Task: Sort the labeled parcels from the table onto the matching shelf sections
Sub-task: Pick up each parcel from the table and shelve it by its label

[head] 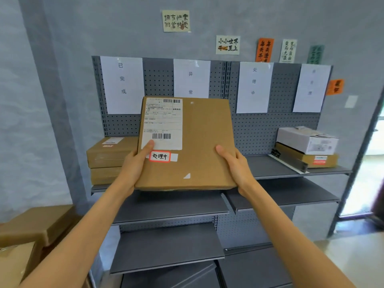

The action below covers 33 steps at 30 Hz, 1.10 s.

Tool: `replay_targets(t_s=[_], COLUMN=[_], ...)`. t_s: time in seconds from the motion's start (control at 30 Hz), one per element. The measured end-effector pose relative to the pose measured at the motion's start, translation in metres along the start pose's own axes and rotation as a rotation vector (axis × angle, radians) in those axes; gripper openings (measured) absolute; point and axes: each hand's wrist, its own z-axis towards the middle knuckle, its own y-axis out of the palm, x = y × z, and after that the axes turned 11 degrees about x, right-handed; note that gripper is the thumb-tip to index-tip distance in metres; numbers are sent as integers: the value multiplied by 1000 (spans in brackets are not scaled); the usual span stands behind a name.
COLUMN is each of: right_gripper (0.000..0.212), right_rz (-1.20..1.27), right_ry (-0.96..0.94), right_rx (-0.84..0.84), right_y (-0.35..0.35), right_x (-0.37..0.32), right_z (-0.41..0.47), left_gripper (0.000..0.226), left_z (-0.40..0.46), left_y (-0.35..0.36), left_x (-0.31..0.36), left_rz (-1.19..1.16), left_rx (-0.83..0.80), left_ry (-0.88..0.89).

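Holding the flat cardboard parcel (187, 144) up in front of the shelf unit, the person has it tilted back so its labelled face looks at them, its lower edge hanging just above the front of the upper shelf board (270, 167). A red-framed sticker (159, 156) reading 处理中 sits low on its left side, under the shipping label (163, 123). The left hand (135, 165) grips the lower left edge, thumb pressed on the label; the right hand (234, 165) grips the lower right edge, thumb on the cardboard. The hands are apart, one at each side.

The matching wall sign (254, 87) hangs up and to the right of the parcel, so the shelf stretch beneath it lies rightward, nearer the right hand. I judge the coming move a short carry right, then a lay-down. Further right of the parcel sits a white box on brown ones (307, 146); to its left, two stacked brown parcels (110, 156).
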Motion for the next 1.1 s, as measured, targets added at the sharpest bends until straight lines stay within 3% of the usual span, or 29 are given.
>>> replay_targets(t_s=[0.2, 0.33, 0.47, 0.57, 0.7, 1.0, 1.1], right_gripper=[37, 61, 61, 63, 80, 60, 66], right_rz=[-22, -51, -74, -72, -108, -139, -165], right_ry=[-3, 3, 9, 21, 37, 51, 49], right_rx=[82, 143, 203, 240, 294, 356, 351], right_y=[-63, -104, -138, -161, -186, -221, -227], right_x=[-2, 0, 2, 6, 15, 44, 47], right_z=[3, 8, 13, 20, 35, 113, 152], left_gripper=[42, 42, 30, 42, 52, 40, 35], left_z=[-20, -31, -38, -36, -27, 24, 44], left_y=[59, 98, 136, 164, 200, 286, 315], left_x=[0, -3, -7, -12, -27, -59, -62], left_rz=[-26, -48, -66, -61, -55, -71, -76], left_rx=[-85, -158, -220, -255, -323, -374, -369], left_ry=[-13, -32, -35, -50, -84, -134, -118])
